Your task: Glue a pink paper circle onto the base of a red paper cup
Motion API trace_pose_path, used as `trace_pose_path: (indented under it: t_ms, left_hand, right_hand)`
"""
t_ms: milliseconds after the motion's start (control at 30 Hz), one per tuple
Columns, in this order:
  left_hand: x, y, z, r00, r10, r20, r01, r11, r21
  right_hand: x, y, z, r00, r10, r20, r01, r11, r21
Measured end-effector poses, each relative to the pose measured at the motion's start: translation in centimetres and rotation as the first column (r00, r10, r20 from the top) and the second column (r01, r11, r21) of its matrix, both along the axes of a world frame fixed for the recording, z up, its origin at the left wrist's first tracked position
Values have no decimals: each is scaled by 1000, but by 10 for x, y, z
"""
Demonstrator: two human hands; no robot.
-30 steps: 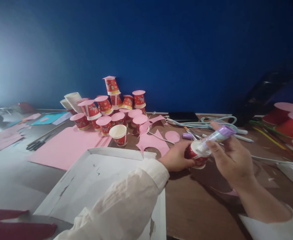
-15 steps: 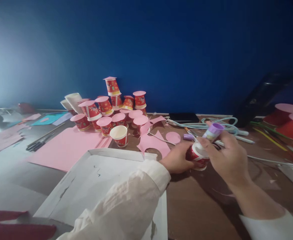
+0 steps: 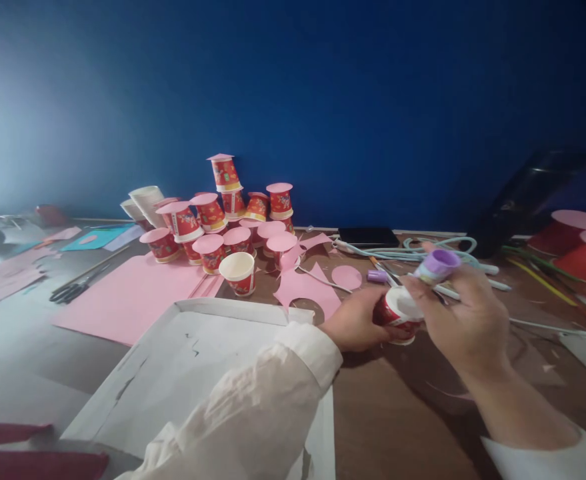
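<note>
My left hand (image 3: pixel 359 320) is closed round the side of a red paper cup (image 3: pixel 397 316), which stands upside down on the brown table with its white base upward. My right hand (image 3: pixel 465 320) grips a glue stick (image 3: pixel 435 265) with a purple end, tilted over the cup's base; its lower tip is hidden by the fingers. A small purple cap (image 3: pixel 377 275) lies just behind the cup. Near it are a pink paper circle (image 3: pixel 347 277) and a pink sheet with round cut-outs (image 3: pixel 307 288).
Several upturned red cups topped with pink discs (image 3: pixel 209 245) are stacked at the back. An upright cup (image 3: pixel 238 273) stands before them. A white box lid (image 3: pixel 173 367), pink sheets (image 3: pixel 123 293), scissors (image 3: pixel 75 290) and cables (image 3: pixel 423 248) lie around.
My right hand has shifted slightly right with the glue stick over the cup's base. My left hand still holds the cup, which has moved very slightly.
</note>
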State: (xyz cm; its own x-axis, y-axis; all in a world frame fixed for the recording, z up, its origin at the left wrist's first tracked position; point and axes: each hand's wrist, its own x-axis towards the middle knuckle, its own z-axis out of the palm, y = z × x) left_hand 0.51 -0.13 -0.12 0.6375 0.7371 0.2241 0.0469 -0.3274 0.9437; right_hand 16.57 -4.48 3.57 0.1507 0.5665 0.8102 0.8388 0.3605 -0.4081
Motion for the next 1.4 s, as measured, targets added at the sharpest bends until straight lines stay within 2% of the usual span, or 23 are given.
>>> trace_pose_path:
  t_ms: [133,267,467,700,867,1000,1100,1200,1400]
  left_hand:
    - [2,-1,-3,997,73,4,-73,997,31]
    - [4,-1,-7,976,216,-29,-214,974,73]
    - [3,-1,-4,969,238,-62,-226,962,154]
    - [2,-5,4,968,230,-103,-221,971,95]
    - [3,-4,2,969,224,-108,-211,970,121]
    - [3,-3,-2,965,241,-101,-225,964,142]
    - [2,-3,-1,967,227,-119,-210,968,138]
    - [2,-4,1,957,249,-149,-222,958,180]
    - [2,-8,-1,936,286,-206,-236,943,236]
  right_hand:
    - [14,-5,2,965,-173,-197,177,984,2]
    - [22,-3,1,931,-250,-268,252,967,-27]
    - [20,2,-2,935,-230,-270,205,971,-120]
    - [20,3,-5,957,-189,-220,135,961,-241]
    - [22,3,-4,940,-281,-195,251,954,-166]
    - [19,-2,-2,941,-211,-266,174,973,-154]
    - [18,-3,-2,964,-178,-198,146,975,-166]
    - [18,-1,-4,971,-214,-107,201,971,-127]
    - [20,0,-1,915,-267,-302,246,963,-105]
